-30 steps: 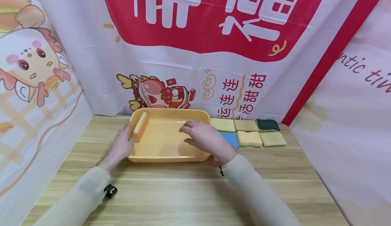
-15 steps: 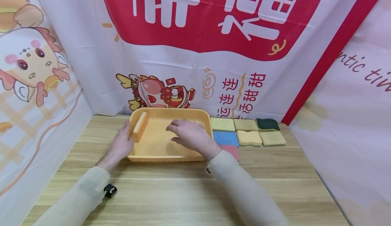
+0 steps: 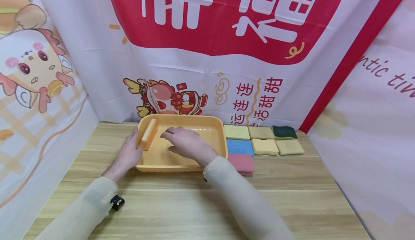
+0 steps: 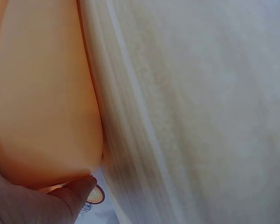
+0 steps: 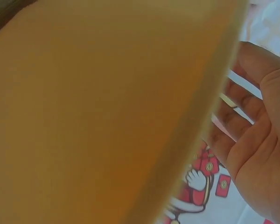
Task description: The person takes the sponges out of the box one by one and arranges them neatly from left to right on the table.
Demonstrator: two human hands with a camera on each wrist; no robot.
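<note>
A yellow-orange plastic tray (image 3: 181, 168) stands against the back banner. My left hand (image 3: 128, 151) holds its left end; the left wrist view shows a fingertip (image 4: 86, 186) pressed against the outer wall, the other fingers mostly hidden. Inside the tray, an orange-and-white sponge (image 3: 149, 135) stands on edge along the left wall. Over the tray's middle hangs my right hand (image 3: 186, 143), palm down, fingers apart and loosely bent towards the sponge. Nothing is between its fingers (image 5: 240, 123) in the right wrist view, where the blurred tray wall fills much of the picture.
Flat sponges lie right of the tray: pale yellow (image 3: 237, 132), tan (image 3: 261, 133), dark green (image 3: 284, 132), blue (image 3: 240, 147), cream (image 3: 264, 147), beige (image 3: 290, 147). A pink stack (image 3: 241, 163) lies nearer. Cloth banners (image 3: 207, 63) enclose the wooden table (image 3: 194, 204).
My right hand has moved left across the tray towards the standing sponge, uncovering the blue sponge and pink stack. The left hand and the tray have stayed in place.
</note>
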